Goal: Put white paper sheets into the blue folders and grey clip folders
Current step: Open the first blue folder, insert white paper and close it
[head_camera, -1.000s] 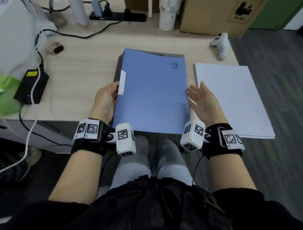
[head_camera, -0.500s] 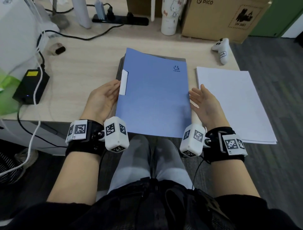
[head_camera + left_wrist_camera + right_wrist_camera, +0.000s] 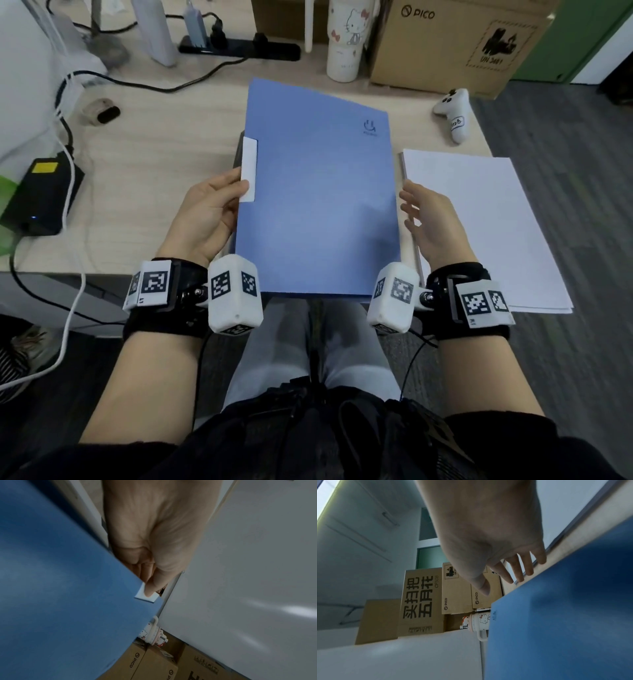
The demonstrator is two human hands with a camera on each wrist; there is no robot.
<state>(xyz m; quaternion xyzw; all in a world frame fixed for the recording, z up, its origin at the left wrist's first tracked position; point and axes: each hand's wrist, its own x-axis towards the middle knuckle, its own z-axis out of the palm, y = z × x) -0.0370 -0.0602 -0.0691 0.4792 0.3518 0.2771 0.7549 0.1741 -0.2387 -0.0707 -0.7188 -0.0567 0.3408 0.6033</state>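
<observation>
A blue folder [image 3: 318, 205] [image 3: 60, 588] [image 3: 565, 615] is held closed over the middle of the desk, its near edge past the desk front. My left hand [image 3: 219, 205] [image 3: 150, 585] grips its left edge, thumb on the white label tab [image 3: 249, 171] and fingers underneath. My right hand [image 3: 414, 209] [image 3: 513, 577] is beside the folder's right edge with straight, spread fingers, holding nothing. A dark grey folder [image 3: 238, 154] peeks out under the blue one on the left. The stack of white paper sheets [image 3: 479, 222] lies to the right, overhanging the desk.
At the back stand a cartoon mug [image 3: 344, 41], a cardboard box [image 3: 452, 41] and a black power strip [image 3: 239, 48]. A white controller [image 3: 454, 113] lies at the back right. A black adapter [image 3: 41, 192] and cables sit on the left of the desk [image 3: 154, 154].
My left thumb has come onto the white tab and the hand now grips the folder's edge. The blue folder has risen slightly. My right hand stays open beside it.
</observation>
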